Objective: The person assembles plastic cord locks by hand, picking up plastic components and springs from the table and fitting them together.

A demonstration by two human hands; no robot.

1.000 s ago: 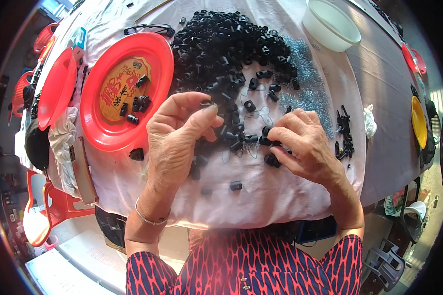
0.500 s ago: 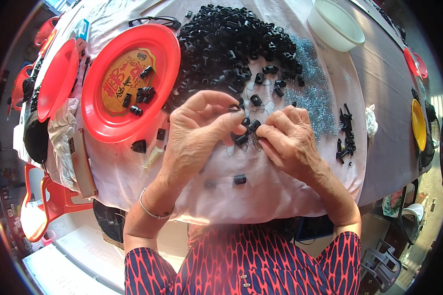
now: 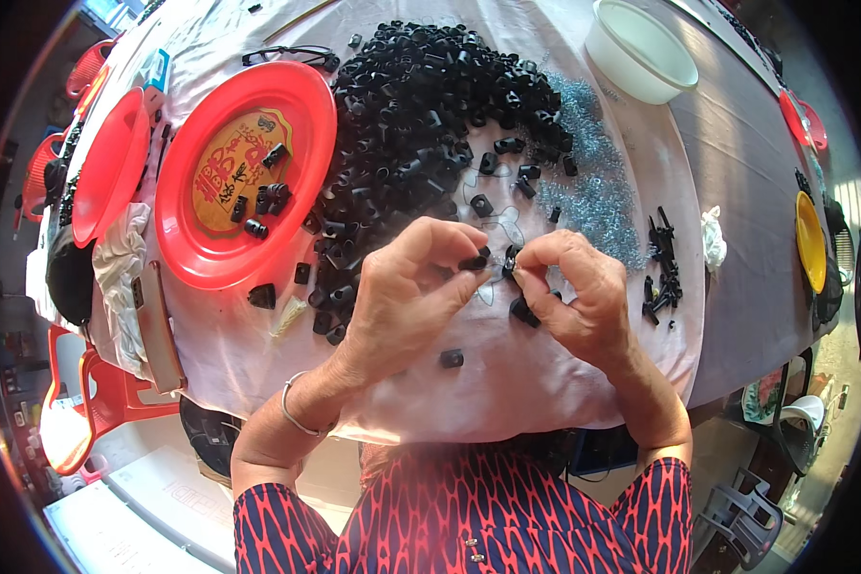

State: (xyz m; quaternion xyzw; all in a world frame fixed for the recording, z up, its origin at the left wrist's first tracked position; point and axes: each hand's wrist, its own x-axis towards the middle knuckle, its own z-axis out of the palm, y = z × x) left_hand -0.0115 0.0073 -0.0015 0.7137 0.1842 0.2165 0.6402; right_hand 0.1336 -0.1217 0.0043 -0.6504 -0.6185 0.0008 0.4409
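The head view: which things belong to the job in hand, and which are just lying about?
Likely in use:
black piece, pinched in the left hand
dark piece, in the right hand
heap of black pieces
heap of silvery bits
red plate

Apparently just lying about:
crumpled white wad
yellow dish
dark-framed glasses

Black parts (image 3: pixel 474 260) are pinched in the left hand (image 3: pixel 402 298) and right hand (image 3: pixel 588 298); beyond, a black heap (image 3: pixel 421 105) is flanked by a red plate (image 3: pixel 180 239).
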